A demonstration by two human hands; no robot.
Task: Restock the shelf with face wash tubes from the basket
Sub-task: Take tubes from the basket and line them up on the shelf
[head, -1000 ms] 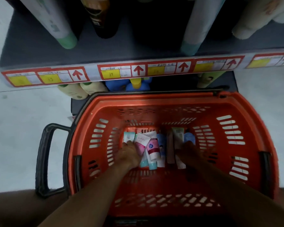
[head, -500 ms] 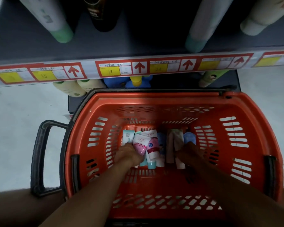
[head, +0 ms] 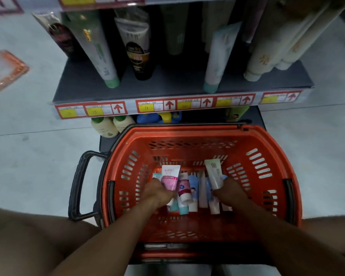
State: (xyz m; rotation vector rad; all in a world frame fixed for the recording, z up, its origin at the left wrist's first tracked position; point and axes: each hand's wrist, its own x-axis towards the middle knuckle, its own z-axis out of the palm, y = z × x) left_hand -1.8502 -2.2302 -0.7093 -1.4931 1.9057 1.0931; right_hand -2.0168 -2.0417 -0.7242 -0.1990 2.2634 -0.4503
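Hands both down inside orange basket (head: pixel 263 166), on floor just before shelf (head: pixel 167 80). Left hand (head: pixel 157 194) curled round pink tube (head: pixel 170 179): long axis running away from person toward shelf, flat crimped end far, cap end hidden under fingers. Right hand (head: pixel 230 191) curled round pale green tube (head: pixel 214 173): crimped end up and far, leaning slightly left, lower end buried in grip. Between hands, loose tubes (head: pixel 193 191) lying side by side on basket bottom, all lengthwise front to back, caps toward person, crimped ends toward shelf; among them white-and-red, blue, pale ones, plus teal caps near left hand. Teal-white tube edge just left of pink one, mostly hidden behind left hand. Black handle (head: pixel 79 184) folded out at basket's left side. On shelf above, tall tubes standing caps down, tilted in view: green-capped white (head: pixel 100 50), black (head: pixel 138 48), another green-capped (head: pixel 217 58), cream ones (head: pixel 267 56) at right. Price strip (head: pixel 167 105) with red arrows along shelf edge. Bottles on lower level behind basket, partly hidden.
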